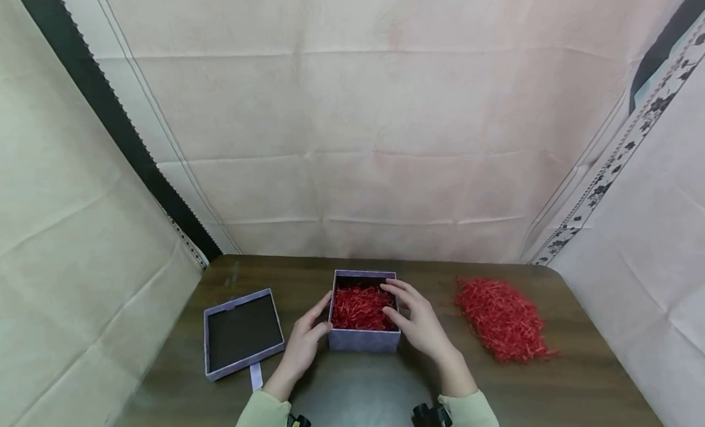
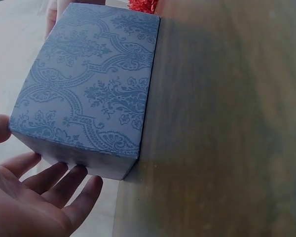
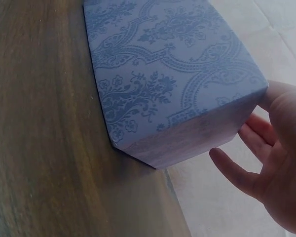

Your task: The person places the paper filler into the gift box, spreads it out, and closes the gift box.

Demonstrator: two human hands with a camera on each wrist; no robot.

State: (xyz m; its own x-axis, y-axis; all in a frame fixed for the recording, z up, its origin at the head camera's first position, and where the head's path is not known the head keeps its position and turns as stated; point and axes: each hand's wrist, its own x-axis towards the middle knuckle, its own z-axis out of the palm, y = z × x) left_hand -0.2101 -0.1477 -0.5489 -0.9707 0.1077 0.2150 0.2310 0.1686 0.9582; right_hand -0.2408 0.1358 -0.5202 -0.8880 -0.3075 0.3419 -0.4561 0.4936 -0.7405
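A purple-blue patterned box stands uncovered on the table, with red shredded paper inside it. In the left wrist view, the box's near face shows a damask pattern. My left hand touches the box's left side with extended fingers, its thumb by the near left top corner. At the right side is my right hand, thumb and forefinger reaching over the rim above the shreds. In the right wrist view, the little finger extends beside the box's side. Exact fingertip contact inside is hidden.
The box lid lies to the left with its black inside up, a pale purple strip at its near edge. A loose pile of red shredded paper lies right on the brown wooden table. Pale cloth hangs behind.
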